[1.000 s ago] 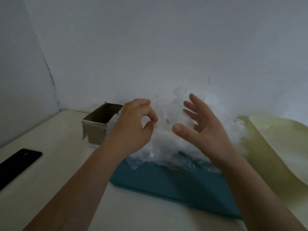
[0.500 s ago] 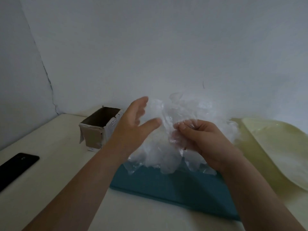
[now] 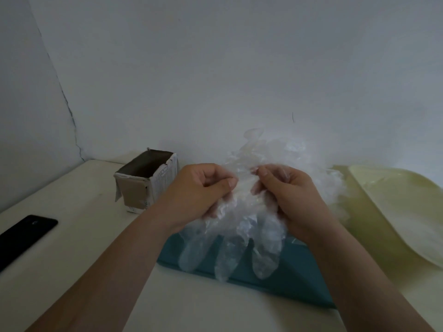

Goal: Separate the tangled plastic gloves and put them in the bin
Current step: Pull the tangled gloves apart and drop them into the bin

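A clear plastic glove [image 3: 242, 238] hangs between my two hands, its fingers pointing down over the teal tray [image 3: 294, 279]. My left hand [image 3: 201, 195] pinches the glove's upper left edge with curled fingers. My right hand [image 3: 290, 195] grips its upper right edge. Behind my hands a heap of tangled clear gloves [image 3: 299, 161] rises against the wall, partly hidden by my right hand. A pale yellow-green bin [image 3: 402, 207] lies at the right edge of the table.
A small open cardboard box [image 3: 143, 183] stands at the back left, near the wall. A black phone [image 3: 24, 233] lies at the table's left edge. The white wall runs close behind the glove heap.
My left hand went from open to pinching the glove. Both hands lifted one glove off the heap, and its fingers now hang down over the teal tray.
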